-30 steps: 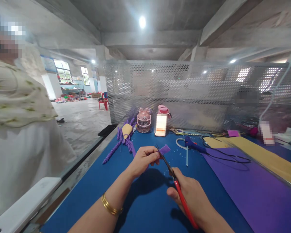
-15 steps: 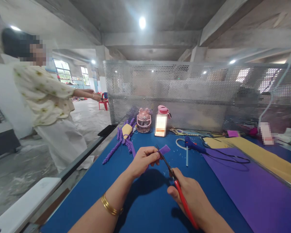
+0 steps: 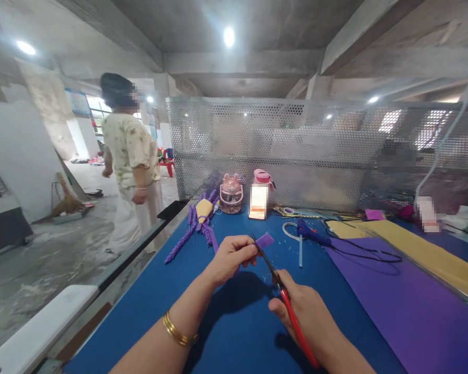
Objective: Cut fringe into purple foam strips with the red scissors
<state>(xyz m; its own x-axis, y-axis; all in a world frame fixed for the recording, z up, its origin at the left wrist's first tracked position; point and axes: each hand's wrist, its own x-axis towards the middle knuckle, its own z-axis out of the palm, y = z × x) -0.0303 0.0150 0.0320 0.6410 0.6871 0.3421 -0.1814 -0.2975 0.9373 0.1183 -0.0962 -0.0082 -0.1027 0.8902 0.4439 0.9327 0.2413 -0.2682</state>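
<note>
Over the middle of the blue table [image 3: 152, 306], my left hand [image 3: 232, 258] pinches a small purple strip [image 3: 265, 239] between thumb and fingers. My right hand [image 3: 308, 306] is closed round the red handles of a pair of scissors [image 3: 290, 311]. The dark blades reach up to the left and lie against the strip beside my left fingertips; I cannot tell whether they bite into it. A bundle of purple flower stems [image 3: 187, 241] with a yellow wrap [image 3: 204, 210] lies beyond my left hand.
A pink clear bottle [image 3: 231, 195] and a propped phone [image 3: 258, 201] stand at the back before a perforated metal screen [image 3: 315, 140]. Rightward lie a blue glue gun [image 3: 312, 232], its cable, a purple sheet [image 3: 398, 291] and yellow sheets [image 3: 421, 244]. A person [image 3: 130, 156] is beyond the table's left edge.
The person on the left has moved farther back and toward the screen, arms now lowered. My hands, the strip and the scissors have hardly moved.
</note>
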